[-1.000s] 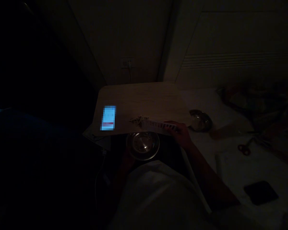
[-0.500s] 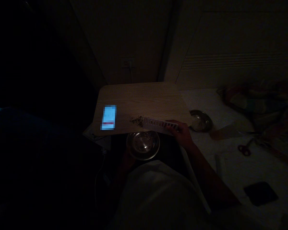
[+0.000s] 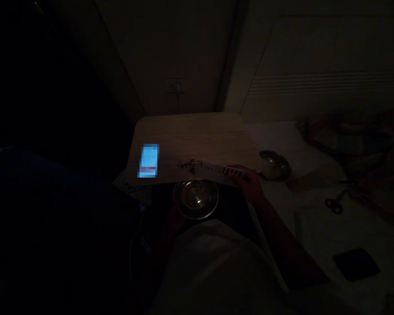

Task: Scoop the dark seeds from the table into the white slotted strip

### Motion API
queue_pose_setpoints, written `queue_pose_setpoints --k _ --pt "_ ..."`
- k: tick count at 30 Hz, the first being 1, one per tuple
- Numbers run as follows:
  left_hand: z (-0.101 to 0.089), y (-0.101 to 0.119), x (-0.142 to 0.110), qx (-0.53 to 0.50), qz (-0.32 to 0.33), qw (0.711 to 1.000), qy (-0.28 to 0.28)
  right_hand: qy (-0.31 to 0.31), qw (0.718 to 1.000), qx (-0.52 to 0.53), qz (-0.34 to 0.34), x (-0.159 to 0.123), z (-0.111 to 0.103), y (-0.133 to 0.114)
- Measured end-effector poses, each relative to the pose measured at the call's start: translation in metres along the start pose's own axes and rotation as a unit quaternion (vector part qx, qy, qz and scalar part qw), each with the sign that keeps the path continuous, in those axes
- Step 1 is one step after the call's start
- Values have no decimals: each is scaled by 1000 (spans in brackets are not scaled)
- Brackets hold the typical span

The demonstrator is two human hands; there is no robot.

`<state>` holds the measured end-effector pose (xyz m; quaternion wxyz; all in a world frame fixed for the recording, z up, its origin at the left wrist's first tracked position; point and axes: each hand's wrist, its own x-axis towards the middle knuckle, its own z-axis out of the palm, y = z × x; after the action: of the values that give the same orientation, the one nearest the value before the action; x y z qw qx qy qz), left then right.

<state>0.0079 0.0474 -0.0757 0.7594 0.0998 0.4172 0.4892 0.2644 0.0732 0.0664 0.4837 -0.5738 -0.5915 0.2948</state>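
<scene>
My right hand (image 3: 248,179) is closed round the end of a flat white strip (image 3: 216,170) with a row of dark slots or marks along its far edge. Its left end rests beside a small pile of dark bits (image 3: 187,165) near the table's front edge. Just below that edge is a shiny metal bowl (image 3: 200,212), in which a few small specks may lie. My left hand (image 3: 176,217) is at the bowl's left side, seemingly gripping its rim; deep shadow hides most of the fingers.
On the wooden table (image 3: 197,131) a lit phone (image 3: 148,161) lies at the left. A second metal bowl (image 3: 284,168), red-handled scissors (image 3: 334,204) and a dark flat object (image 3: 356,264) lie on the white surface at right. A cable (image 3: 131,249) hangs at left; the room is very dark.
The strip has shifted very slightly to the right in my right hand. My left hand and the bowl stay in place.
</scene>
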Motion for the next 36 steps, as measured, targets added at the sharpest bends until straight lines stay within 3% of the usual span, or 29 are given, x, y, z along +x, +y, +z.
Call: queue_pose_setpoints --k 7,24,36 --pt "1 0 2 15 0 1000 7 -25 1000 -10 11 -1 0 2" --pt "6 7 -9 64 41 997 14 74 997 -20 11 0 -9 11" --pt "-1 8 -9 71 42 997 9 32 999 -6 18 -2 -3 7"
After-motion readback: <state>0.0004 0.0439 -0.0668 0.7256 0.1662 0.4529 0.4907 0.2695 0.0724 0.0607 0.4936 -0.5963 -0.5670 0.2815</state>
